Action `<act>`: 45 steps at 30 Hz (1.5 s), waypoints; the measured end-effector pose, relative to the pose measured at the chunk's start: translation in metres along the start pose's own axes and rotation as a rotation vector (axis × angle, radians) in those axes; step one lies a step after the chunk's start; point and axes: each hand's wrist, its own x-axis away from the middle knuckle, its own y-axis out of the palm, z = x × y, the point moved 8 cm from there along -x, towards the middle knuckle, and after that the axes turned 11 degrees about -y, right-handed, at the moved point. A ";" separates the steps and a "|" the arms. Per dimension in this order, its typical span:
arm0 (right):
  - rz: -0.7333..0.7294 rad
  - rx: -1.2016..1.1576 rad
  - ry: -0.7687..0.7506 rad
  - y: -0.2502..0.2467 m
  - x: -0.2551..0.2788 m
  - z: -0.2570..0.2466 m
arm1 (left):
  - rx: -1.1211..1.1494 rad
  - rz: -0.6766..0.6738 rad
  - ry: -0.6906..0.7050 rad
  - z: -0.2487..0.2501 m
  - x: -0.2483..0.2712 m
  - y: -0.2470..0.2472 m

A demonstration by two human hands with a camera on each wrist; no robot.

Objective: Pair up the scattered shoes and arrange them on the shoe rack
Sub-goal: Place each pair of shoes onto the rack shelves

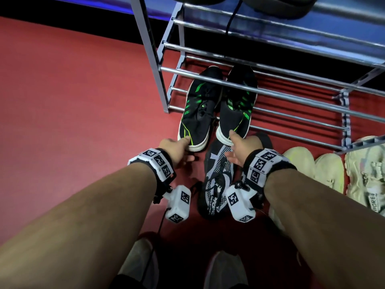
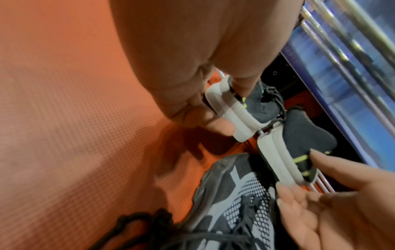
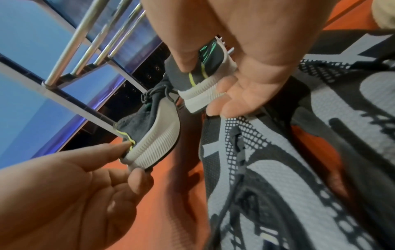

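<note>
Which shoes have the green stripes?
The black pair on the rack's lowest bars, heels pinched by the left hand and right hand; the grey-patterned shoe and cream shoes have none.

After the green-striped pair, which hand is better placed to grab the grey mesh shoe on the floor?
Probably the right hand: it sits directly above the toe of the grey mesh shoe, while the left hand is off to its side.

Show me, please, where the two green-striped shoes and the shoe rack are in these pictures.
left green-striped shoe [image 1: 196, 115], head view, on its laced top.
right green-striped shoe [image 1: 234, 117], head view, on its black fabric upper.
shoe rack [image 1: 151, 49], head view, on its left upright post.
</note>
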 end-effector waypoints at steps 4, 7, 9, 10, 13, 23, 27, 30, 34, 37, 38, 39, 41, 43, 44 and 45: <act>-0.030 -0.074 0.063 0.007 -0.004 0.002 | 0.023 0.051 0.044 0.011 -0.008 -0.002; -0.104 -0.085 0.083 0.015 -0.002 0.002 | 0.039 0.060 0.072 0.026 -0.010 -0.001; -0.152 -0.125 0.115 0.022 0.002 0.003 | 0.078 0.059 0.092 0.035 -0.012 -0.001; -0.168 -0.149 0.129 0.025 0.004 0.003 | 0.096 0.054 0.099 0.039 -0.012 0.000; -0.164 -0.209 0.128 0.025 0.002 0.001 | 0.137 0.034 0.113 0.043 -0.011 0.002; -0.028 -0.144 -0.071 0.011 -0.012 -0.019 | 0.206 0.032 0.105 0.055 -0.010 0.007; -0.101 -0.130 -0.078 0.015 -0.019 -0.020 | 0.122 0.014 0.086 0.053 -0.006 0.013; -0.160 -0.009 -0.081 0.018 -0.021 -0.015 | 0.165 0.050 0.136 0.049 0.002 0.011; -0.092 0.178 -0.166 0.003 -0.017 -0.018 | 0.095 0.116 0.156 0.037 -0.010 0.013; -0.054 0.234 -0.181 -0.013 -0.013 -0.016 | -0.008 0.141 0.119 0.016 -0.027 0.018; -0.050 0.271 -0.191 -0.018 -0.012 -0.014 | 0.001 0.136 0.104 0.010 -0.024 0.020; -0.049 0.307 -0.200 -0.023 -0.008 -0.014 | 0.008 0.117 0.090 0.005 -0.015 0.022; -0.058 0.377 -0.215 -0.034 0.004 -0.016 | -0.001 0.045 0.078 -0.002 0.009 0.031; -0.075 0.450 -0.214 -0.044 0.012 -0.011 | -0.015 -0.011 0.070 -0.005 0.038 0.039; -0.089 0.476 -0.210 -0.047 0.016 -0.006 | -0.040 -0.016 0.071 -0.010 0.046 0.040; -0.105 0.497 -0.195 -0.049 0.021 0.000 | -0.075 -0.012 0.074 -0.015 0.051 0.040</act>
